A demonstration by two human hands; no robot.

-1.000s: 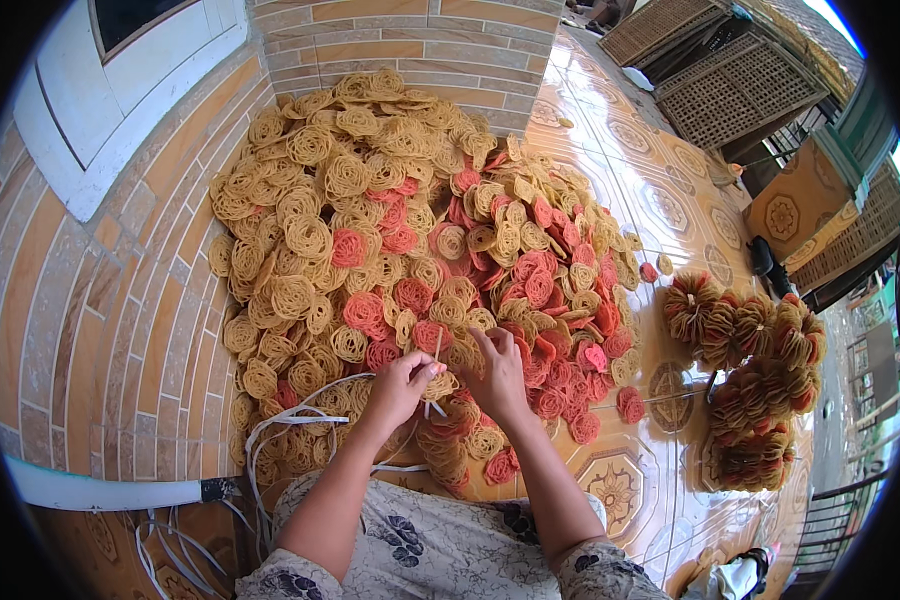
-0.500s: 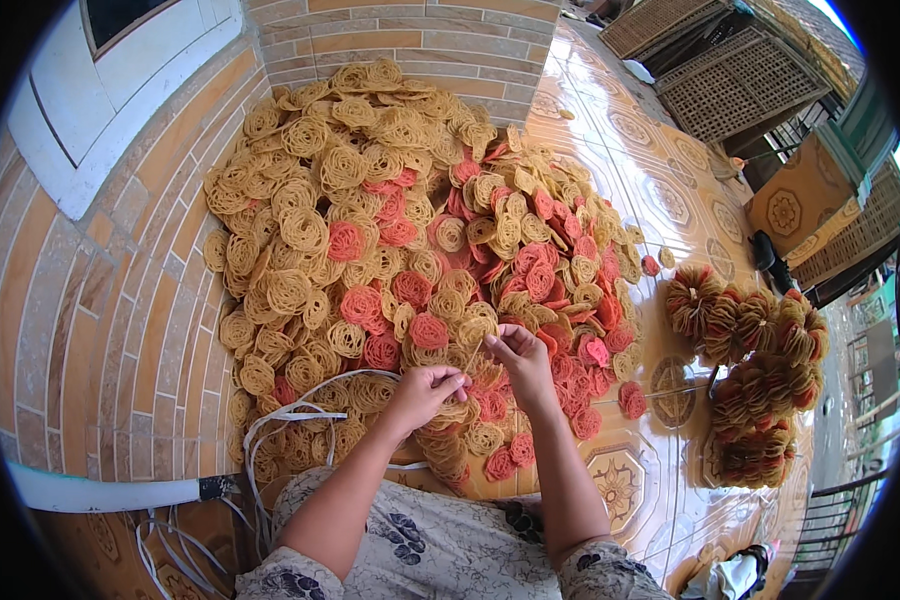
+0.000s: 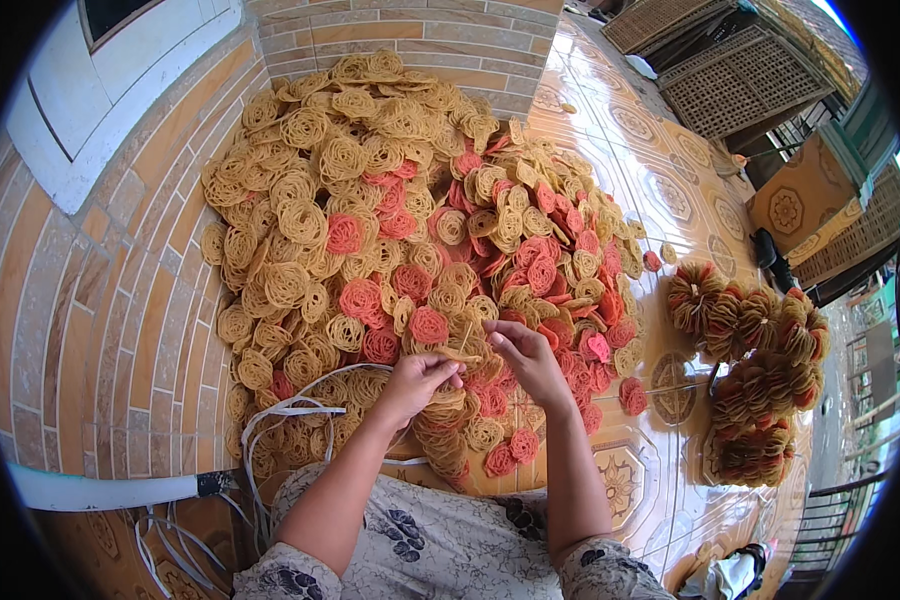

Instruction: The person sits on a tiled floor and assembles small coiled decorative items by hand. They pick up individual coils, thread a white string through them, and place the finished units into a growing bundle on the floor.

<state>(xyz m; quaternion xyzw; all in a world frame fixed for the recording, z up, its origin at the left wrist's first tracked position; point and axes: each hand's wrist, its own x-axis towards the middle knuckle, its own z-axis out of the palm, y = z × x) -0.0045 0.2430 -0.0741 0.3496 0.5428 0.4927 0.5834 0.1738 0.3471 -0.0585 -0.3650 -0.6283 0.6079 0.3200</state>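
Observation:
A large heap of round, lacy disc crackers, tan (image 3: 303, 228) and pink-red (image 3: 428, 325), lies in front of me. My left hand (image 3: 418, 385) pinches the edge of a tan disc cracker (image 3: 456, 354) low over the heap. Just right of it, my right hand (image 3: 532, 368) has thumb and forefinger drawn close together; what is between their tips is too small to make out. A thin pale strand (image 3: 467, 336) shows between the two hands. Below my left hand, a stacked row of crackers (image 3: 442, 440) reaches toward my lap.
Bunched strings of crackers (image 3: 755, 370) lie on the patterned tile floor to the right. White straps (image 3: 300, 408) loop beside my left arm. A brick-patterned wall (image 3: 120, 330) borders the heap, and woven panels (image 3: 745, 85) stand at the far right.
My left hand has moved up slightly with a tan cracker now visible at its fingertips. My right hand has stayed close by, shifting slightly right.

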